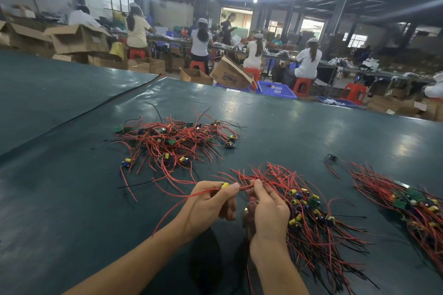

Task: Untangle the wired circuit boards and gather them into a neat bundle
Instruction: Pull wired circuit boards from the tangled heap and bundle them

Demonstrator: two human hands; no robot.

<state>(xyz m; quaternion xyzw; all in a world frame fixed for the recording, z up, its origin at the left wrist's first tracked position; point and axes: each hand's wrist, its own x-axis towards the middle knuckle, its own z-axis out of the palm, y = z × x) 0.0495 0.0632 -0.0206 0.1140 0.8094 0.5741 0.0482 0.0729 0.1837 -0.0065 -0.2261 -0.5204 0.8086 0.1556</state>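
Note:
A tangled heap of small circuit boards with red and black wires (pixel 175 143) lies in the middle of the dark green table (pixel 311 127). My left hand (pixel 208 206) pinches one wired board with a yellow part (pixel 224 185) at its fingertips, and its red wires trail down to the left. My right hand (pixel 268 208) pinches red wires just right of that board. A gathered bundle of boards (pixel 309 208) spreads on the table right beside my right hand. Another sorted bundle (pixel 412 203) lies at the far right.
A single loose board with wires (pixel 332 158) lies between the two right-hand bundles. A seam in the table cover (pixel 96 110) runs diagonally at the left. Beyond the table's far edge stand cardboard boxes (pixel 230 74), blue crates (pixel 275 90), red stools and seated workers.

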